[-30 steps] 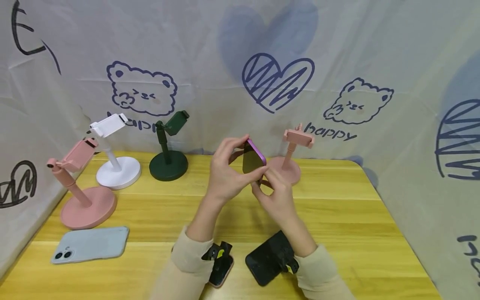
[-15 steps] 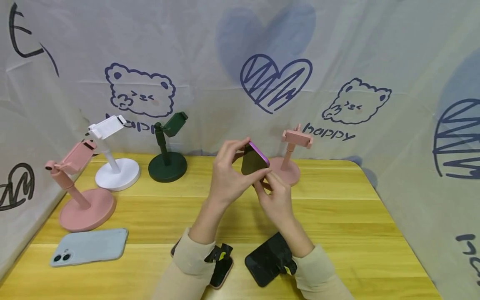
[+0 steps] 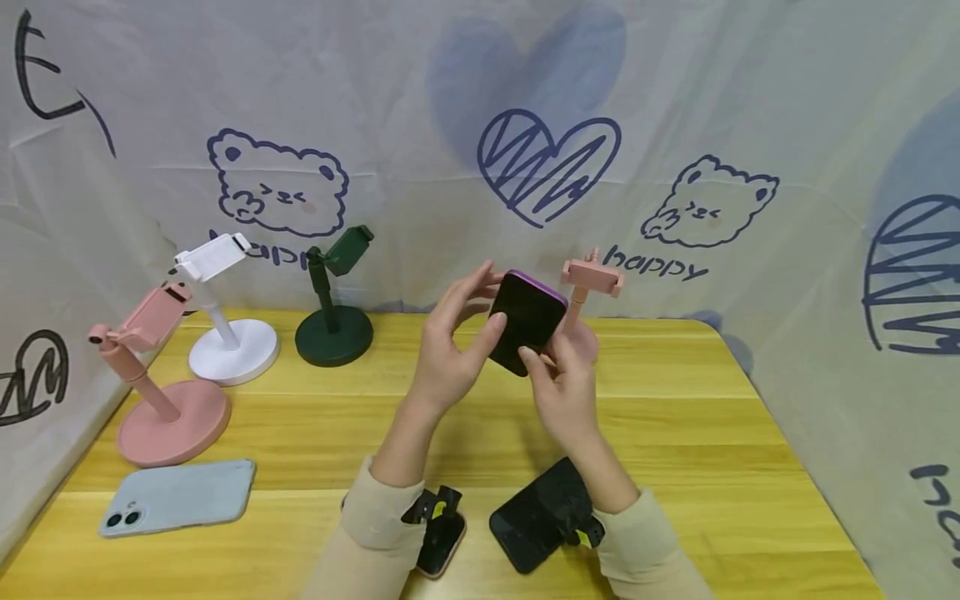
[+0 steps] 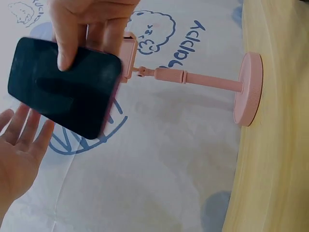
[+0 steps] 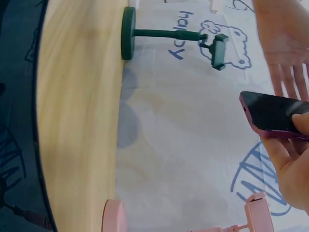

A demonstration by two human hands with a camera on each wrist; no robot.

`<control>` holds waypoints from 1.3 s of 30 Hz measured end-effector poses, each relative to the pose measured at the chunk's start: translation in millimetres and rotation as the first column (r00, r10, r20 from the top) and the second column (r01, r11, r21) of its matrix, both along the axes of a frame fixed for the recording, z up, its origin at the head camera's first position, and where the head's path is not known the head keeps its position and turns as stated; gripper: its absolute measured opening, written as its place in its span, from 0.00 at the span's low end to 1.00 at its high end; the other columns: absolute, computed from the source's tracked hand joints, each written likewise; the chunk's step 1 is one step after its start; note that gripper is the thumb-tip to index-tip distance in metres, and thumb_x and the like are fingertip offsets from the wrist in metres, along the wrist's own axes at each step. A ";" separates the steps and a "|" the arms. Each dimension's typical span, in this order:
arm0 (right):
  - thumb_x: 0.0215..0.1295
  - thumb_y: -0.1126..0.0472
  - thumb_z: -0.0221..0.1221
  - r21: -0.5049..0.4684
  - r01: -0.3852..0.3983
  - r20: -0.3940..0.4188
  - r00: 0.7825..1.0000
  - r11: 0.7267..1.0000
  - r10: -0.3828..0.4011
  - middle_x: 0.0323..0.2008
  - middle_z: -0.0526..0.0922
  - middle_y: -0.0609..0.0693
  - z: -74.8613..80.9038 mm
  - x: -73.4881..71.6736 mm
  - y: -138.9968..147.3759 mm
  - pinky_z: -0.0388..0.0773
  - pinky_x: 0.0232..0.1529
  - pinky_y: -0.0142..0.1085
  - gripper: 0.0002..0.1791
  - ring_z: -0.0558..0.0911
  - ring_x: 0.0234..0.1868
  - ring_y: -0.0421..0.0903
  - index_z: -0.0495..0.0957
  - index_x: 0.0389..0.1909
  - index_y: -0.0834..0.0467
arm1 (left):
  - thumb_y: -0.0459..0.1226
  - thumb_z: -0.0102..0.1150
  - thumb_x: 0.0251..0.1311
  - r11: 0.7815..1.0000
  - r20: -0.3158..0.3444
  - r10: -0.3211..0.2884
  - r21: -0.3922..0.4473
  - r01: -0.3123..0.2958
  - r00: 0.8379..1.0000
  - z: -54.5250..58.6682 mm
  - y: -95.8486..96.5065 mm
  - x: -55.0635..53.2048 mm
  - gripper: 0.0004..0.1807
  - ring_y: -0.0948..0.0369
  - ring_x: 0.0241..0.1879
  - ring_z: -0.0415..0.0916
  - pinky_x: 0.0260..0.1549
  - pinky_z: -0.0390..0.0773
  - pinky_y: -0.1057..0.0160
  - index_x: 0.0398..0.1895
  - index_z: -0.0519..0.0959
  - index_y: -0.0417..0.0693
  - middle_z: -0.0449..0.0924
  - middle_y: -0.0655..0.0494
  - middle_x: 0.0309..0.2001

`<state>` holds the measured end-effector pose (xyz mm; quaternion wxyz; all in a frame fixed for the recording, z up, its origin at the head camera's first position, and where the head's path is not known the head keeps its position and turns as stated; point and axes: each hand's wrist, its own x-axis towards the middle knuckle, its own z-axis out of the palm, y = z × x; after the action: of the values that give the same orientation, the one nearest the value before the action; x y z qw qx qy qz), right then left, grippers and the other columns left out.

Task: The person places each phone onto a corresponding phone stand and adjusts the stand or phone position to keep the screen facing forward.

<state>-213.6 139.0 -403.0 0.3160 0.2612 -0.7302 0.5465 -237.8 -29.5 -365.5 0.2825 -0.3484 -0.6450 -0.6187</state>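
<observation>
A black-screened phone with a purple edge [image 3: 528, 317] is held tilted above the table, its screen facing up toward me. My right hand [image 3: 567, 392] pinches its lower right side, thumb on the screen and fingers behind; the right wrist view also shows this thumb on the phone [image 5: 273, 113]. At the other side is my left hand [image 3: 447, 354], its fingers extended and spread; in the left wrist view those fingers [image 4: 31, 130] lie straight by the phone's edge. Just behind the phone stands a pink phone stand [image 3: 592, 277], its base partly hidden by the right hand.
A pink stand [image 3: 172, 421], a white stand [image 3: 234, 350] and a dark green stand [image 3: 333, 337] line the left side. Near them lies a light blue phone [image 3: 180, 496]. Two dark phones, one pink-edged [image 3: 442, 546] and one black [image 3: 517, 533], lie beneath the forearms.
The phone has turned from nearly edge-on to screen toward me and shifted slightly right. My left hand has eased off to a spread pose, while the right hand keeps its pinch.
</observation>
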 end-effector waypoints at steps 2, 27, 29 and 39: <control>0.67 0.80 0.60 -0.042 -0.023 0.045 0.999 0.999 0.025 0.47 0.85 0.68 2.9 1.3 0.6 0.85 0.46 0.28 0.20 0.86 0.46 0.42 0.77 0.60 0.73 | 0.34 0.60 0.72 1.000 0.019 -0.023 0.003 0.023 1.000 -0.4 -1.6 -0.4 0.31 0.48 0.58 0.78 0.57 0.81 0.43 0.76 0.67 0.39 0.76 0.40 0.64; 0.72 0.79 0.56 -0.343 -0.105 0.253 0.947 0.934 0.199 0.49 0.85 0.45 30.6 16.6 9.7 0.88 0.44 0.36 0.20 0.88 0.47 0.41 0.71 0.63 0.77 | 0.24 0.64 0.67 0.978 0.193 -0.166 -0.095 0.187 0.967 -3.1 -14.2 -2.3 0.17 0.54 0.46 0.83 0.42 0.89 0.58 0.58 0.81 0.36 0.82 0.44 0.51; 0.71 0.79 0.56 -0.353 -0.112 0.258 0.943 0.929 0.211 0.49 0.85 0.46 31.1 16.9 10.1 0.88 0.44 0.36 0.20 0.88 0.46 0.42 0.71 0.63 0.77 | 0.24 0.64 0.66 0.977 0.199 -0.176 -0.084 0.195 0.964 -2.9 -14.1 -1.8 0.17 0.54 0.46 0.82 0.42 0.89 0.58 0.58 0.81 0.35 0.81 0.43 0.51; 0.73 0.74 0.57 -0.406 -0.101 0.297 0.925 0.908 0.235 0.46 0.86 0.49 34.5 15.3 22.3 0.89 0.40 0.37 0.16 0.89 0.40 0.43 0.78 0.59 0.67 | 0.24 0.64 0.67 0.970 0.219 -0.201 -0.094 0.225 0.955 -1.1 -9.7 0.6 0.15 0.52 0.46 0.83 0.41 0.89 0.58 0.56 0.81 0.34 0.81 0.42 0.49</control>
<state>-198.4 161.3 -368.5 0.1813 0.1591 -0.6269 0.7408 -237.2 -39.2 -366.6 0.1239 -0.3653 -0.6650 -0.6395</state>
